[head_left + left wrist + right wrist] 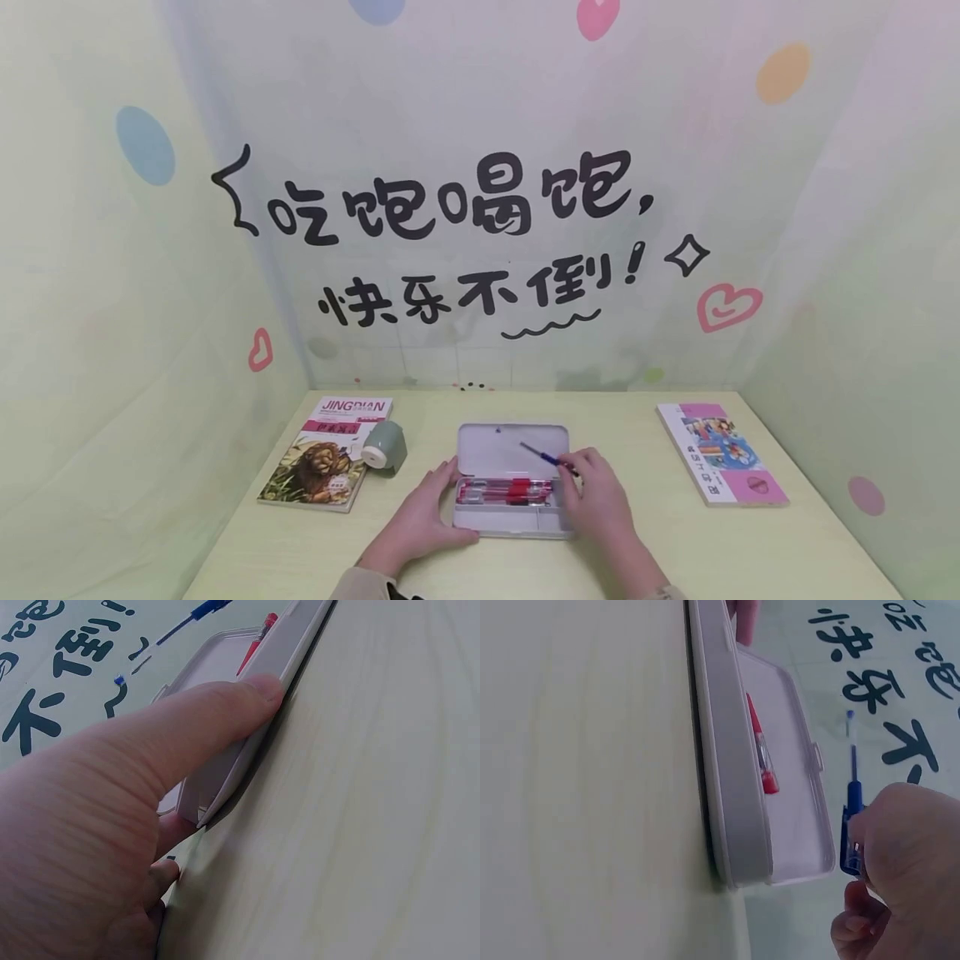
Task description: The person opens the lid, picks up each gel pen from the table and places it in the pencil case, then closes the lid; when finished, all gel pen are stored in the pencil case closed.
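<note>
An opened pale pencil case stands on the table, its lid tipped back. Inside its rear part lie several red pens; the front compartments look bare. My left hand grips the case's left end, thumb over the front rim and the other fingers around the side. Over the case's right side, my right hand pinches a blue pen between thumb and fingers. The pen's thin end points up and left, above the lid and apart from the case.
On the left, a book with a lion cover lies flat, with a grey-green object with a white round end against its right edge. A pink and white book lies at the right. A printed cloth backdrop rises behind the table.
</note>
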Demonstrator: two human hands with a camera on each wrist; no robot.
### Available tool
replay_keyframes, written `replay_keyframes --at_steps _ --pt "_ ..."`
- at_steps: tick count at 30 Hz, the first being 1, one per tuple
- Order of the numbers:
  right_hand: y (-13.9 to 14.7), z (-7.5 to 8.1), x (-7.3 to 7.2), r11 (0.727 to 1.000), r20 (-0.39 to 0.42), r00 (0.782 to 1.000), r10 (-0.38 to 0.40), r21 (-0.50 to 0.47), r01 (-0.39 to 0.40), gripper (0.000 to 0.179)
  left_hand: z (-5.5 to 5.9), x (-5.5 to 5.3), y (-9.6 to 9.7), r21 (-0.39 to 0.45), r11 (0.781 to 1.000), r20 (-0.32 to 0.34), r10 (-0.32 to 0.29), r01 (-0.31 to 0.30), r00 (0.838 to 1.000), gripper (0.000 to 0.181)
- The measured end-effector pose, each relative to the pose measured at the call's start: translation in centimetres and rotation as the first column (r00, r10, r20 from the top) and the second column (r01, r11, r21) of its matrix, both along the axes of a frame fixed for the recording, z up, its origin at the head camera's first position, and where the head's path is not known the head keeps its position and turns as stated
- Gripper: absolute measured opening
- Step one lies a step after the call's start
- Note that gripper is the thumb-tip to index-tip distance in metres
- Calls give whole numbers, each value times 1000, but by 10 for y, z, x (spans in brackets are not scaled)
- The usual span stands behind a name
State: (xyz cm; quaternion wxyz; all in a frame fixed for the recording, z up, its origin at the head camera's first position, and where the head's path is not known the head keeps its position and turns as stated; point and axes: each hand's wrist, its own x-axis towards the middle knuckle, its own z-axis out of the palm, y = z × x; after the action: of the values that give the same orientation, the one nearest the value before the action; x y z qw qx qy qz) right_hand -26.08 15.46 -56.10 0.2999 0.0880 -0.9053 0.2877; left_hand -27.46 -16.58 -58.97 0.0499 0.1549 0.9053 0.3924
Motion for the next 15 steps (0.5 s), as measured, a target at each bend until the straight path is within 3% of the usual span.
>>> replay_keyframes --at_steps 3,6,11,15 --pt "-12 -2 5 994 -12 996 88 66 -87 15 -1 0 -1 0 1000 6 -1 1 1000 136" --pt "-20 -2 10 985 28 990 140 98 -142 14 -3 0 -2 2 1000 2 -4 4 1000 136" --pt "-29 1 15 974 123 978 166 133 -182 9 -5 -1 -2 5 1000 -12 -7 7 1000 136" --pt "-32 1 15 972 153 976 154 155 -178 9 -5 -1 -2 7 1000 -24 -11 12 1000 136"
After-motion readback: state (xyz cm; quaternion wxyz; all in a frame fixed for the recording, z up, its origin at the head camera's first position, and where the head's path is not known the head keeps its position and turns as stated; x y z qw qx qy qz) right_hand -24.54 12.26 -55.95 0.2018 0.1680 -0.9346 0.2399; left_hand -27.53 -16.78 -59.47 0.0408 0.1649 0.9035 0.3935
